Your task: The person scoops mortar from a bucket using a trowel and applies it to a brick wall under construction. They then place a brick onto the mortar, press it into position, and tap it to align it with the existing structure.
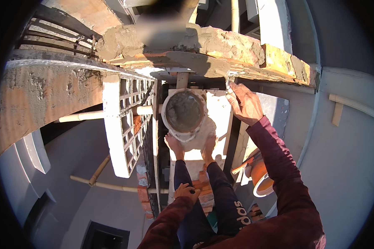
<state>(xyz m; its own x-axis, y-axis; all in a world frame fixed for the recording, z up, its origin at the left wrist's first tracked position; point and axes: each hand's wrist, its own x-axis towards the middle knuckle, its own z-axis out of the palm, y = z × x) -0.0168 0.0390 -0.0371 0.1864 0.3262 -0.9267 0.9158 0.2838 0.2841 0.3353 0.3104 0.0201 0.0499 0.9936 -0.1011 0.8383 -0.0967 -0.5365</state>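
My right hand (246, 103) is closed round the handle of a trowel (201, 63). Its grey blade lies along the face of a curved brick wall (230, 43), partly coated with wet mortar. My left hand (187, 192) rests on my left leg near the knee, its fingers loosely bent and apart, with nothing visible in them. Between the wall and my bare feet stands a round pan (166, 120) with a mortar-smeared rim. Grey mortar (184, 108) fills it.
I stand on a pale board (218, 108) high above the ground. A white lattice panel (117, 124) stands at the left, with bamboo poles (81, 116) running past it. An orange pot (262, 178) is at the lower right. Steel bars (58, 43) show at the far left.
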